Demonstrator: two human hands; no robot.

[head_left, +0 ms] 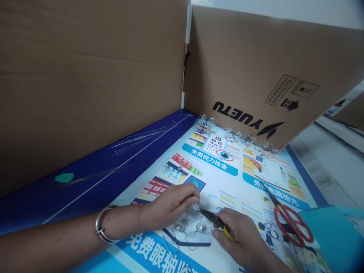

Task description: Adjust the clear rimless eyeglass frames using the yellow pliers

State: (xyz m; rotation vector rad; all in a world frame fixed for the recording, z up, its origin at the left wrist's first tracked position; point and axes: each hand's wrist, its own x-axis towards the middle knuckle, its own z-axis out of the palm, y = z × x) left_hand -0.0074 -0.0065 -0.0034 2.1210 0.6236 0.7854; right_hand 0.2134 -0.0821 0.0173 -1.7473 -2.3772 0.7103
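My left hand (174, 204), with a silver bangle at the wrist, is closed in a pinch on a piece of thin wire strung with transparent beads (200, 227). The strung wire lies in loops under and beside my fingertips. My right hand (241, 237) grips a pair of pliers (210, 216) with dark jaws and a yellow-and-black handle. The tips of the pliers meet the beaded wire right at my left fingertips. Whether the jaws are fully closed on it is too small to tell.
Red-handled scissors (294, 227) lie to the right, beside a turquoise item (332, 231). More beaded wire pieces (241, 136) line the foot of the cardboard wall (273, 57). Loose straight wires (142, 136) and a green lump (64, 178) rest on the blue strip. A printed poster (204, 182) covers the table.
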